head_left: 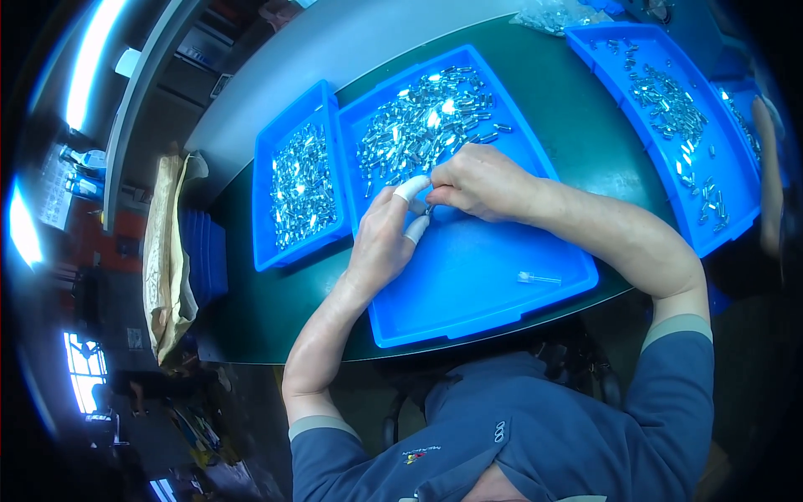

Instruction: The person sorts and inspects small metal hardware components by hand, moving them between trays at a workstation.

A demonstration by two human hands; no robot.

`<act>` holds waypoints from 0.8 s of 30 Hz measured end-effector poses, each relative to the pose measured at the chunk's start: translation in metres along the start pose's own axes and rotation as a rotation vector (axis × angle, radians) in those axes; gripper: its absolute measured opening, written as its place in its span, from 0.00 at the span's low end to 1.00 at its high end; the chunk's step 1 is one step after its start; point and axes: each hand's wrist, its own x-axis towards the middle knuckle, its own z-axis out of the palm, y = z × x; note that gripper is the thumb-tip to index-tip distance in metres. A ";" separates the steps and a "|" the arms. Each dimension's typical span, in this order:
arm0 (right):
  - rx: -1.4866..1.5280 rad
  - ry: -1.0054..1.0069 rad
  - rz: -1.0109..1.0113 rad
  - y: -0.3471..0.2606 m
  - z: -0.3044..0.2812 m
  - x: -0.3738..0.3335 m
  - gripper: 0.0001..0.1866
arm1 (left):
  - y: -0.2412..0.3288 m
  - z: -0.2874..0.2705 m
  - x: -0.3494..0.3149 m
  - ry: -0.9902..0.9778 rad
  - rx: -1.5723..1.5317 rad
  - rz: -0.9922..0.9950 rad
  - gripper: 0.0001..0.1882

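Over the large blue tray (468, 293), my two hands meet with their fingertips together. My left hand (383, 238) wears white covers on some fingertips and pinches a small shiny metal piece, mostly hidden by the fingers. My right hand (485, 182) is closed from the other side, thumb and forefinger pressed together at the same spot; what they hold is hidden. Beyond my hands lies a heap of small shiny metal cylinders (418, 117) in the tray's far part. A clear tube (539, 278) rests on the tray floor near its right front corner.
A smaller blue tray (261, 209) of similar metal parts stands to the left. Another blue tray (619, 92) with scattered parts sits at the right, beside another person's arm (768, 176). Brown paper (167, 251) and stacked blue bins (205, 251) are at the green tabletop's (276, 309) left end.
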 end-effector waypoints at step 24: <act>0.128 0.110 0.089 0.001 -0.006 0.001 0.20 | -0.060 -0.031 0.019 -0.169 0.740 -0.178 0.13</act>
